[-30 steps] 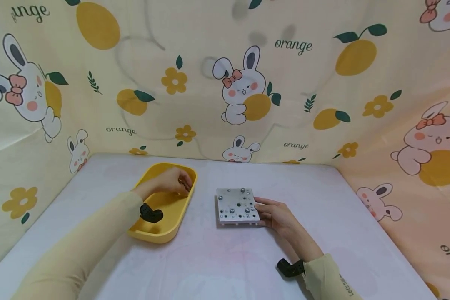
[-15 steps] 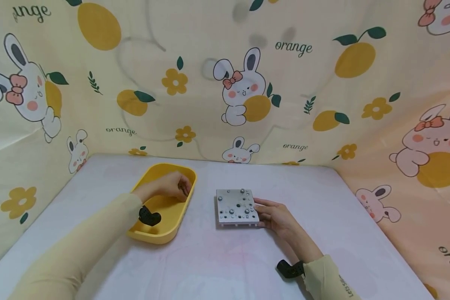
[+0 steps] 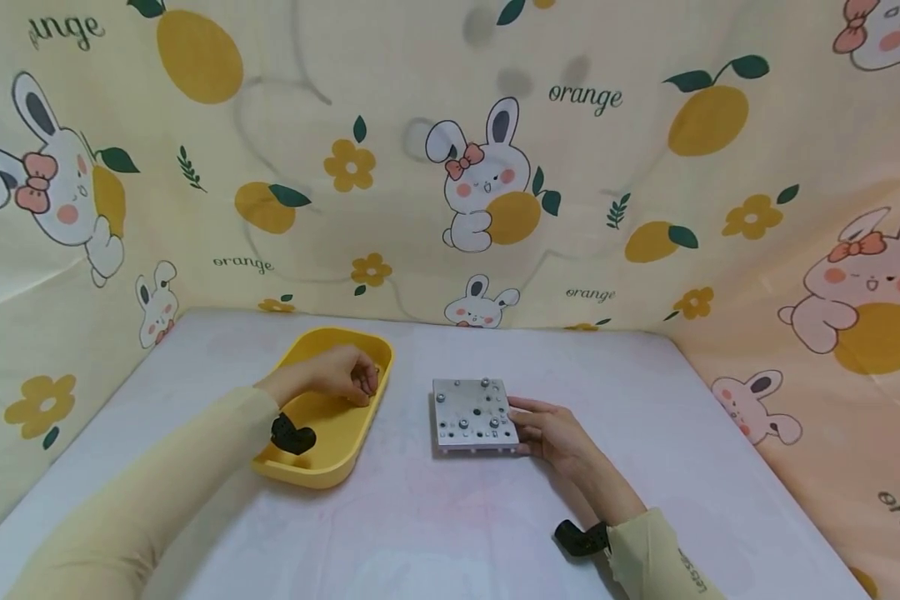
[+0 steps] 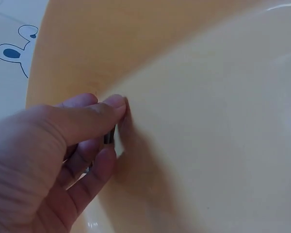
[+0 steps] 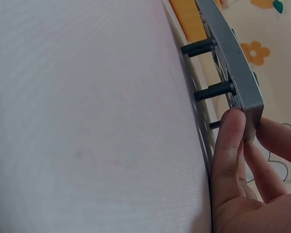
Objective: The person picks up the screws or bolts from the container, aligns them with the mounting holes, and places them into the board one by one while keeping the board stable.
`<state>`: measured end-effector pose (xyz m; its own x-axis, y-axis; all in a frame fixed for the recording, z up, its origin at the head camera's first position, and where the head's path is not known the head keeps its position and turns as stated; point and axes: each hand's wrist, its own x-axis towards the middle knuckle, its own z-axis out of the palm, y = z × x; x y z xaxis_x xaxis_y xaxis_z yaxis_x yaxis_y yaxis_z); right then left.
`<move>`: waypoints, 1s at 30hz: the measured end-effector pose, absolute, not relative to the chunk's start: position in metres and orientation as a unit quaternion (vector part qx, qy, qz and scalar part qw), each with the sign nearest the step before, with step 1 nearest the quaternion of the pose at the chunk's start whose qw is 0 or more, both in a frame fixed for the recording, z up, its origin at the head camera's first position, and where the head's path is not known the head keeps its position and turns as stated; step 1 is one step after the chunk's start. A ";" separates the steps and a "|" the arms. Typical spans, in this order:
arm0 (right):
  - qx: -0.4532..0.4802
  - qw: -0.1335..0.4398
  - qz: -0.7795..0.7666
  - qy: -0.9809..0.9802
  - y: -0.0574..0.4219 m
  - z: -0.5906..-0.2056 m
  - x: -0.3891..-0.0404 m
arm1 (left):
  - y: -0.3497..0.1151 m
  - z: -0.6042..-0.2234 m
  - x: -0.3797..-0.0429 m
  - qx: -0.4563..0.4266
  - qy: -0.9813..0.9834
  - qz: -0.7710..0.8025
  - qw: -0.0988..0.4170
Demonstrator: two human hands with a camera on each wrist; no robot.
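Observation:
Inside the yellow tray (image 3: pixel 322 475), near its right wall, is my left hand (image 3: pixel 345 375). Its thumb and fingers pinch a small dark metal piece (image 4: pixel 109 136), mostly hidden by the fingers, so its kind is unclear. A square silver metal plate (image 3: pixel 461 408) with holes and several bolts stands to the right of the tray. My right hand (image 3: pixel 558 433) grips the plate's right edge. Beneath the plate, in the right wrist view, threaded bolt shafts (image 5: pixel 214 91) stick out toward the table, and the thumb (image 5: pixel 229 145) presses near them.
A white cloth (image 3: pixel 420 525) covers the table. Behind and at both sides hangs a patterned curtain (image 3: pixel 390 225) with rabbits and oranges. A black wrist camera mount (image 3: pixel 581 537) sits at the right wrist, another mount (image 3: pixel 292 435) at the left.
My left hand has shifted slightly left and turned within the tray, its fingers lifting a little off the right wall. The right hand and the plate have stayed in place.

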<state>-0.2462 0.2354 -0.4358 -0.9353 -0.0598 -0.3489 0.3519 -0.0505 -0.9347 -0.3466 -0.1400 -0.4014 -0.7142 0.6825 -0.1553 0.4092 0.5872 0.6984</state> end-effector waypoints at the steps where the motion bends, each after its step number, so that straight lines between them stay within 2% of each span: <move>1: 0.109 0.145 -0.716 0.674 0.235 -0.436 -0.246 | -0.140 -0.402 -0.346 0.313 0.867 0.326 0.211; 11: 0.113 0.137 -0.717 0.674 0.235 -0.434 -0.245 | -0.147 -0.398 -0.342 0.312 0.857 0.358 0.197; 21: 0.114 0.141 -0.720 0.669 0.236 -0.435 -0.246 | -0.148 -0.378 -0.342 0.308 0.841 0.423 0.140; 30: 0.116 0.141 -0.718 0.672 0.235 -0.435 -0.247 | -0.114 -0.354 -0.325 0.282 0.829 0.474 0.086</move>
<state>-0.2466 0.2350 -0.4347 -0.9334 -0.0473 -0.3556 0.3580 -0.0576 -0.9319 -0.3254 -0.1143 -0.3545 -0.8256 0.5502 0.1252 0.3870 0.3908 0.8352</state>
